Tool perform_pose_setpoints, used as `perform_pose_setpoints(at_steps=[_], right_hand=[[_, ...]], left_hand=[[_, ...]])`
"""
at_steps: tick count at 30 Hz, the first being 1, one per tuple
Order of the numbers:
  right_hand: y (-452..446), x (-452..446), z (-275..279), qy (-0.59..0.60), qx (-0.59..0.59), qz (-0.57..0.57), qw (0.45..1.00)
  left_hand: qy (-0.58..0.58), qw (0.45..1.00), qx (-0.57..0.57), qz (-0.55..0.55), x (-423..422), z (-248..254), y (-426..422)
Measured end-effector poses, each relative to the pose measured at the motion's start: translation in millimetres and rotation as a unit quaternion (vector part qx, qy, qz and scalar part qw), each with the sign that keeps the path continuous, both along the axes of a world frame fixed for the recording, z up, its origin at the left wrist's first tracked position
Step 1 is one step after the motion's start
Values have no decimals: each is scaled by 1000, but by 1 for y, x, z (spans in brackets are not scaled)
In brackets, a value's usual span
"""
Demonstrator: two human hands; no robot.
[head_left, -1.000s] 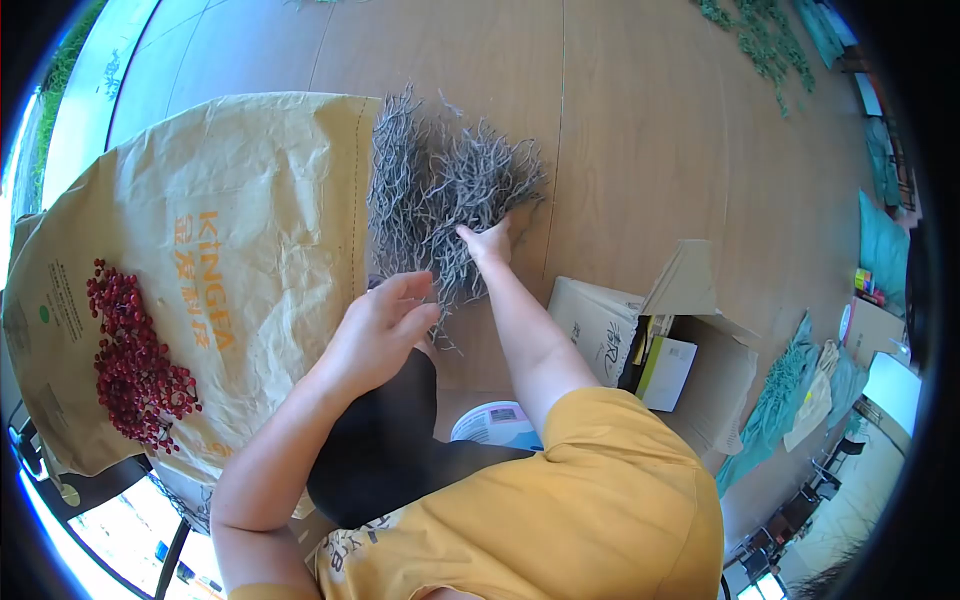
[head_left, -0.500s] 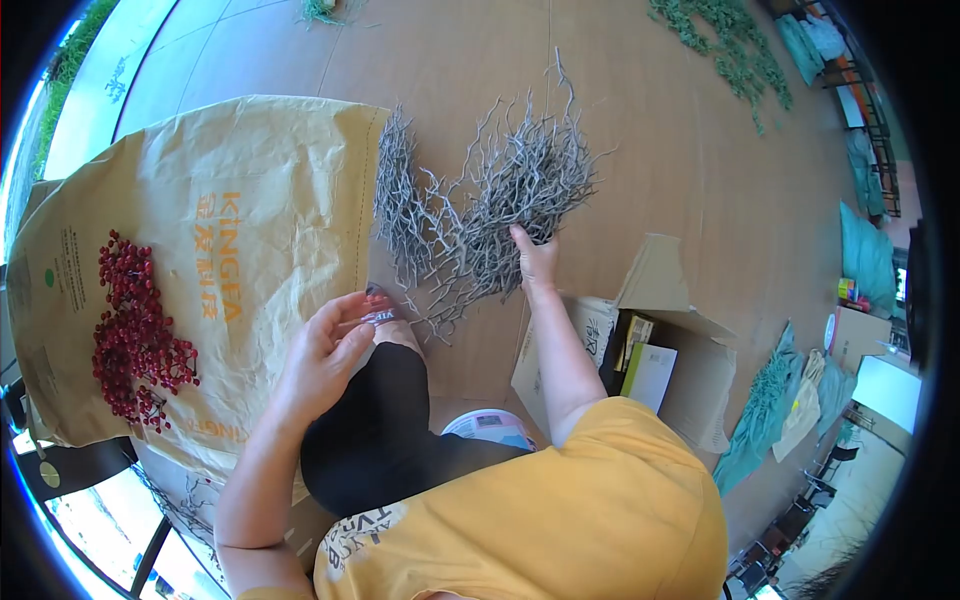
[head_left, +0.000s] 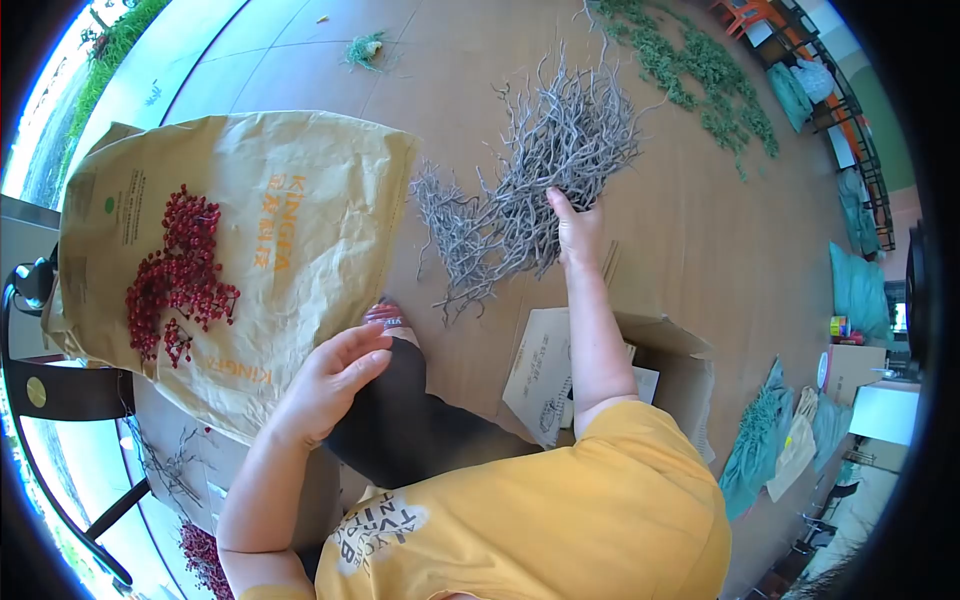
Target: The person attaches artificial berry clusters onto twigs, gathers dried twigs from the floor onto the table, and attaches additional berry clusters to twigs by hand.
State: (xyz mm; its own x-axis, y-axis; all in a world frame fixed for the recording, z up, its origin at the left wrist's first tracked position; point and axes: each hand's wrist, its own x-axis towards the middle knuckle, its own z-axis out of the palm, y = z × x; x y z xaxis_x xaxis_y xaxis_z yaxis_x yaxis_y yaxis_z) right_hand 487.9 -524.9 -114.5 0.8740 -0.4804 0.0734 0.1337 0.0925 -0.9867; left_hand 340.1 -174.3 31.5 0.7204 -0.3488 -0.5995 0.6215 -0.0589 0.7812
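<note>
A brown floor (head_left: pixel 690 240), crossed by thin joint lines, spreads through the room, with green foliage (head_left: pixel 700 75) strewn across its far part and teal bags (head_left: pixel 860 290) along the right side. Over this floor, the right hand (head_left: pixel 580 230) grips a bundle of grey twigs (head_left: pixel 565 140) near its lower right edge, thumb lying on the near face and fingers mostly lost behind; that low hold probably lets the branching tips fan away from the wrist. A looser clump (head_left: pixel 455 225) trails to the left, meshed with the bundle, and the tangle seems to be what keeps the two together; whether any of it rests on the floor cannot be told. The left hand (head_left: pixel 335 380) hangs in front of the person's dark-clad leg (head_left: pixel 400 410), fingers loosely bent, a gap between them and the thumb, and nothing visible in its hold. Beside it, a tan paper sack (head_left: pixel 330 220) is spread out flat, printed face up, and bears red berry sprigs (head_left: pixel 180 270); its broad, pale face likely serves as a mat keeping them off the floor. What supports the sack is hidden. A cardboard box (head_left: pixel 685 380) stands by the right forearm, flaps splayed, perhaps for easy reach.
</note>
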Motion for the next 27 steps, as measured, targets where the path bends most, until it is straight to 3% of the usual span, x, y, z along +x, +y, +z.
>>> perform_pose_setpoints(at_steps=[5,7,9,12,16,20,23,27], right_hand=[[-6,-1,38,-2,11,42,999],[-4,-5,47,12,-14,56,998],[-1,-11,55,35,-11,88,995],[-2,-19,51,54,-1,116,992],[-4,-39,35,99,30,150,983],[-21,-60,16,148,51,183,971],[-26,-71,19,183,68,205,959],[-33,-77,20,229,74,237,941]], left_hand=[[32,999,-25,-18,-31,18,-39],[162,985,-61,-6,-38,-3,-63],[244,960,-129,48,-37,-22,-93],[338,876,-191,286,-19,-49,-128],[298,829,-212,423,1,-97,-136],[252,838,-151,459,12,-108,-126],[250,838,-206,439,10,-123,-112],[213,835,-203,466,30,-106,-119]])
